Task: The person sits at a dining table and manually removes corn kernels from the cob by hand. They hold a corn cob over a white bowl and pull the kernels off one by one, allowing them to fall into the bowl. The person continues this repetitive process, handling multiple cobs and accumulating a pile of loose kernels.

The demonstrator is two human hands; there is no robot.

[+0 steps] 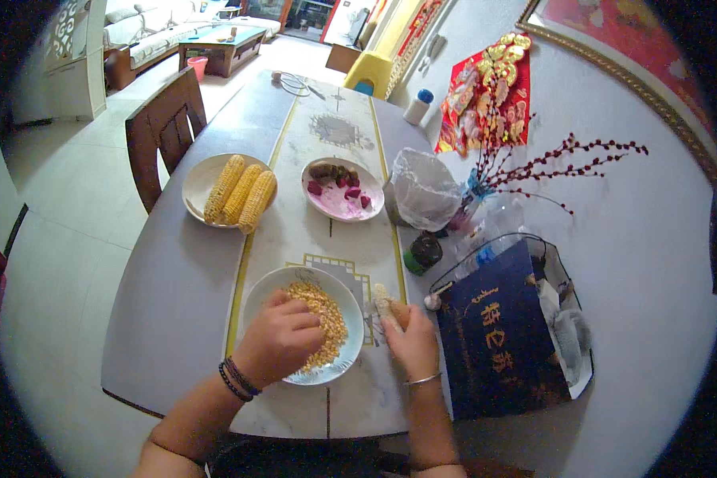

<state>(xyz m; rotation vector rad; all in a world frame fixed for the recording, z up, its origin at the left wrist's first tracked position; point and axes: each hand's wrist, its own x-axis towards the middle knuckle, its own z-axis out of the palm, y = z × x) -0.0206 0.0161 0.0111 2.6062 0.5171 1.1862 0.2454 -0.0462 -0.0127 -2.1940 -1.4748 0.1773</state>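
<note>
At lower centre, a cob (383, 302), apparently being shelled, is finger-clamped by the right hand (413, 344), left hand (285, 334) curled, steady pressure needed next.

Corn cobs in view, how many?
4. On the upper-left plate: left cob, middle cob, right cob. Held cob: in the right hand, partly covered. Others could be hidden.

Soft indoor light, far floor (299, 56) washed bright, black curved fisheye rim
</note>
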